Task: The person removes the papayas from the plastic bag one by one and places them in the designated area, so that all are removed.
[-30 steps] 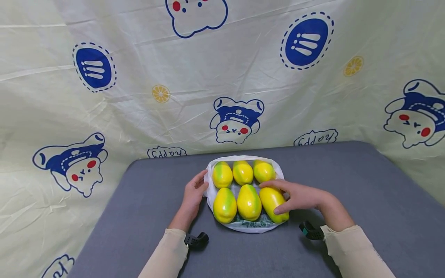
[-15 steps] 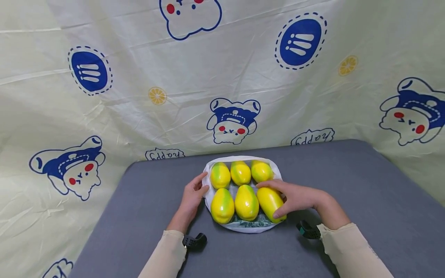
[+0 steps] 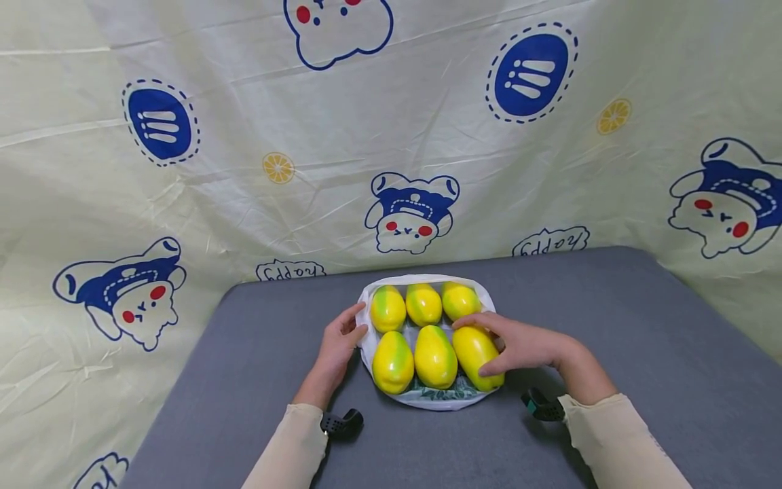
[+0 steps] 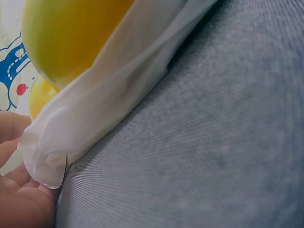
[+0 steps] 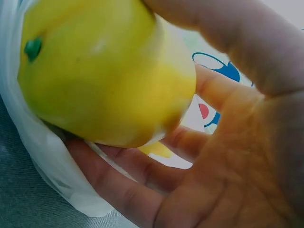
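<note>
One glossy yellow fruit [image 3: 472, 354] sits at the near right of the white-wrapped plate [image 3: 440, 405], my right hand [image 3: 524, 343] curled round it; probably light, stiff, slippery, best cupped mid-body. Slightly farther, my left hand [image 3: 338, 343] pinches the plate's left edge.

Your head view is bright and mostly clear, with soft light from above. Small white shiny spots sit on the yellow fruits [image 3: 436, 356], and soft dark shadows lie beside your sleeves [image 3: 617, 435] on the grey table [image 3: 440, 448]. Your left wrist view is dimmer, and the table goes smudgy, so its weave may look plainer than it is. In your right wrist view, the top right corner glows white, and your right hand [image 5: 223, 171] is fuzzy, with a dark edge
</note>
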A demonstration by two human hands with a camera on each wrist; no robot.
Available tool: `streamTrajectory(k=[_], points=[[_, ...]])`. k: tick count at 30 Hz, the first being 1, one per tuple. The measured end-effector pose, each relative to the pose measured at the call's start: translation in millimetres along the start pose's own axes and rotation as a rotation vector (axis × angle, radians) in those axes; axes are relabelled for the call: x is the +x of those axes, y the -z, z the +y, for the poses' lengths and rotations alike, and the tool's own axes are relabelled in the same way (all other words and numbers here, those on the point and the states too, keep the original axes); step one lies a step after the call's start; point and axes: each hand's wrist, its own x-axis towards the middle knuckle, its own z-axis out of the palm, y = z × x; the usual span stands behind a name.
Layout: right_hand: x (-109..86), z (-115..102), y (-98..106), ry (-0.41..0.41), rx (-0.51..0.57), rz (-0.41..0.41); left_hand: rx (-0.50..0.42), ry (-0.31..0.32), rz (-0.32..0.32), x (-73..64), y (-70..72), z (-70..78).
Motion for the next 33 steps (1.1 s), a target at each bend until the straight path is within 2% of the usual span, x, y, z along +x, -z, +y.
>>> streamTrajectory(k=[11,21,33], points=[[2.1,1,0,0.03,0.031,0.079,0.003,-0.01,-0.001,-0.9,0.2,0.0],[-0.7,2,6,0.058,0.063,0.17,0.003,0.006,0.0,-1.4,0.4,1.0],[-10.8,-1,18,0.064,0.12,0.452,0.005,0.021,-0.001,-0.1,1.3,0.8]])
